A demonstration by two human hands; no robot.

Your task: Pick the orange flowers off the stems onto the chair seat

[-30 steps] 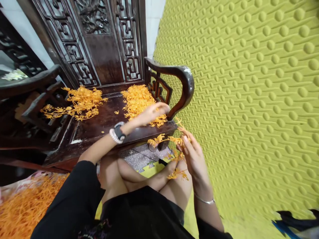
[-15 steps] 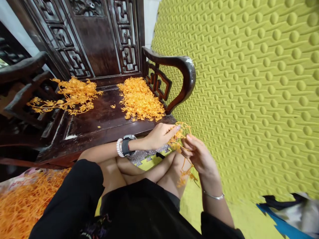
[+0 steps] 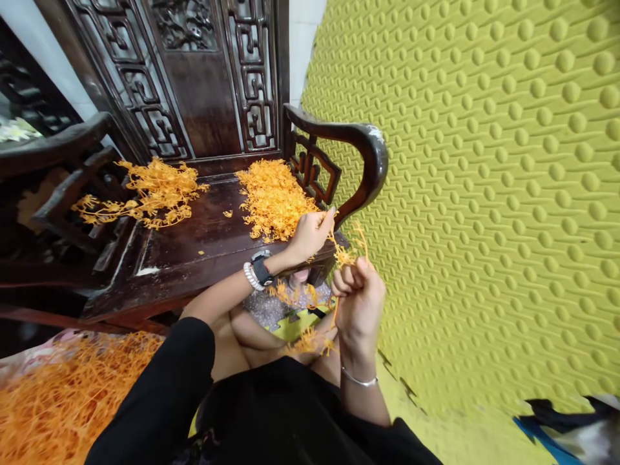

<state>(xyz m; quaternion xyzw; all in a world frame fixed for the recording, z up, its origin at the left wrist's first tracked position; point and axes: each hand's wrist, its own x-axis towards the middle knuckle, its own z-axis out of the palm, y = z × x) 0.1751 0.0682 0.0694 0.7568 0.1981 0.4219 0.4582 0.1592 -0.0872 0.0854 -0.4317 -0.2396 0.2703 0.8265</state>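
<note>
Yellow studded matting (image 3: 484,194) fills the space to the right of a dark carved wooden bench (image 3: 213,239). My right hand (image 3: 359,303) is curled tight round thin orange sprigs (image 3: 345,257); some ends poke up above my thumb, others dangle, blurred, over my crossed legs (image 3: 256,329). My left hand (image 3: 312,236) is nearly closed as well, thumb and forefinger pinching the tip of an orange piece, above the front edge of the bench near its right corner. A small gap parts the two hands, with sprigs in it. Curving close by my left fingertips, the right armrest (image 3: 372,155) narrows the room ahead, while open space lies between my right hand and the matting. Just behind my left hand sits a pile of short orange pieces (image 3: 276,200). Bare wood, with one stray bit (image 3: 227,214) on it, separates that from a looser tangle (image 3: 159,190) at the left end. Low on my left, beside my black sleeve (image 3: 159,387), a big orange heap (image 3: 68,400) spreads out
</note>
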